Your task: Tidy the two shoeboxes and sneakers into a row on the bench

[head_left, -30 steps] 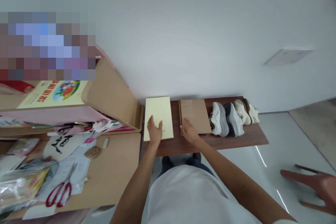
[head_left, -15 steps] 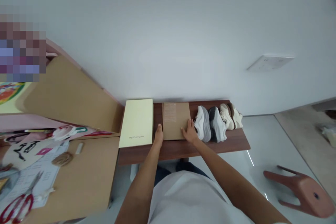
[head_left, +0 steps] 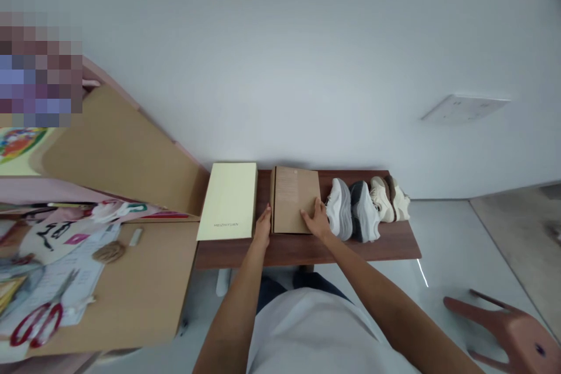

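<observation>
A brown cardboard box [head_left: 294, 205] lies on a low dark wooden bench [head_left: 307, 248] against the white wall. My left hand [head_left: 263, 228] presses against the box's left side with fingers together. My right hand [head_left: 316, 221] rests on the box's front right corner, fingers curled over its edge. The two hands hold the box between them. A pale yellow box [head_left: 228, 201] lies flat to the left, apart from my left hand. Two pairs of sneakers, white-grey [head_left: 350, 209] and cream-brown [head_left: 390, 197], stand right of the brown box.
A light wooden desk [head_left: 131, 292] stands at left with red scissors [head_left: 37, 321], papers and a ball of twine [head_left: 108, 252]. A shelf unit rises behind it. A reddish plastic stool [head_left: 508, 327] lies on the glossy floor at lower right.
My left hand left the yellow box and came to the brown box's left side. My right hand shifted to its right corner. The box's left side now looks slightly raised.
</observation>
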Demonstrator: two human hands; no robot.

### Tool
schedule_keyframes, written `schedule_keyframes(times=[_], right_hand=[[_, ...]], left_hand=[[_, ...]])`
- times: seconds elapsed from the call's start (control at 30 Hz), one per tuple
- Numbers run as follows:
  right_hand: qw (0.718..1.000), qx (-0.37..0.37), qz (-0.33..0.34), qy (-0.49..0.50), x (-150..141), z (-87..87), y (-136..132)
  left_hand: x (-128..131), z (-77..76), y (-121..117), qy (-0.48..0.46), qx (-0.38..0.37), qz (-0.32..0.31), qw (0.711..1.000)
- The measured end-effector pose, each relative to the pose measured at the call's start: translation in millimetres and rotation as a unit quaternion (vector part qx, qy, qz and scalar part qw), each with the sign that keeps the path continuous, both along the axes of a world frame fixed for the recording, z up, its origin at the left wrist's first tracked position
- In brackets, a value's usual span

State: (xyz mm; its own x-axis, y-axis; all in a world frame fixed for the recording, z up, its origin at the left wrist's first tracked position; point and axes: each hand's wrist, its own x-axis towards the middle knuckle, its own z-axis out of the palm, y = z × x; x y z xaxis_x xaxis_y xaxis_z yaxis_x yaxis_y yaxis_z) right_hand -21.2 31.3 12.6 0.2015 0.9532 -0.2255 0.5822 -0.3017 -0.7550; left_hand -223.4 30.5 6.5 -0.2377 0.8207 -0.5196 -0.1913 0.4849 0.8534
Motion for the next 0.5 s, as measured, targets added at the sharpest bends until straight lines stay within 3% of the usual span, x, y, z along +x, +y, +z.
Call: schedule_keyframes(times=[0.17,0.37,0.5], right_hand=[[1.0,0.009,0.005,0.005,-4.3,3.7,6.1],[0.999,-0.016,0.025,0.03,-17.5,11.0,9.5],[0.998,-0.042,0.033,0.041,-22.5,15.6,10.7]], left_hand=[[-12.7,19.7,-3.8,0.027,-0.013,0.009,1.0],[-18.5,47.9,-3.5,-0.154,0.001,-0.031,0.988],[-15.4,61.9,-3.8,-0.186,0.013,-0.033,0.982]])
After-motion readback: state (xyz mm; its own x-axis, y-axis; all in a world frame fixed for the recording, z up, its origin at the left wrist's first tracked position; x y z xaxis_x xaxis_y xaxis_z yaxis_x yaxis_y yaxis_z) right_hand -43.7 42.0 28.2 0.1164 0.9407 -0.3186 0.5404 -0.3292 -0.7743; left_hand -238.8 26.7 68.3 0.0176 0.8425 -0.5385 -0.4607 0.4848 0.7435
